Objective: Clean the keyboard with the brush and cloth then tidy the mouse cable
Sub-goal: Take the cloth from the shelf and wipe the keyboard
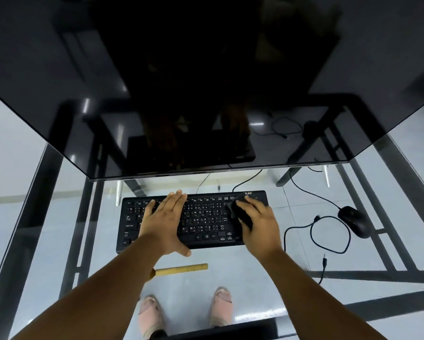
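A black keyboard [201, 218] lies on the glass desk [255, 285] below the monitor. My left hand [165, 223] rests flat on the keyboard's left half, fingers straight. My right hand [260, 223] grips a dark cloth [239, 211] and presses it on the keyboard's right end. A brush with a wooden handle [181, 269] lies on the glass in front of the keyboard, its head hidden by my left forearm. The black mouse [355, 221] sits to the right, and its cable [328, 234] lies in a loose loop between it and the keyboard.
A large dark monitor [206, 94] leans over the back of the desk. A separate cable end with a jack plug [324, 262] lies at the right front. My feet in pink shoes [186, 312] show through the glass, with the black desk frame [88, 229].
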Action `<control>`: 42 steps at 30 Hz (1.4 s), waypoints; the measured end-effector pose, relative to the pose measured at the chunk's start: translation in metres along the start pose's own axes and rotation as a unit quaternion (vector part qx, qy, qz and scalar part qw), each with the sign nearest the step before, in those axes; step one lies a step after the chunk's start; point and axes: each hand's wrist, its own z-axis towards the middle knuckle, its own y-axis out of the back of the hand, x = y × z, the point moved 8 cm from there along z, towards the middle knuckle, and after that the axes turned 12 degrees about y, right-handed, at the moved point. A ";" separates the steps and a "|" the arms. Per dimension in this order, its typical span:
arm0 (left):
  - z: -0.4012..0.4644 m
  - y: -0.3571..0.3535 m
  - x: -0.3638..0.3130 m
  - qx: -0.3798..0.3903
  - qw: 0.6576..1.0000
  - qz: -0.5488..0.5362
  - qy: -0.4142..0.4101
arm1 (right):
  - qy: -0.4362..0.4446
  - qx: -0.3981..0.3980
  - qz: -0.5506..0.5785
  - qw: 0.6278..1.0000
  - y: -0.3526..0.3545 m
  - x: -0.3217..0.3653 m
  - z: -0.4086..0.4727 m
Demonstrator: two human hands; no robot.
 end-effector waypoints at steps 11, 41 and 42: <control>-0.016 0.000 0.060 -0.026 0.996 -0.034 0.080 | 0.162 0.162 -0.035 0.973 -0.003 0.015 -0.027; -0.041 -0.044 0.168 0.013 0.995 -0.100 0.016 | 0.307 0.234 -0.074 0.920 -0.113 0.193 0.007; -0.041 -0.045 0.169 0.011 0.995 -0.102 0.014 | 0.303 0.238 -0.071 0.920 -0.118 0.197 0.009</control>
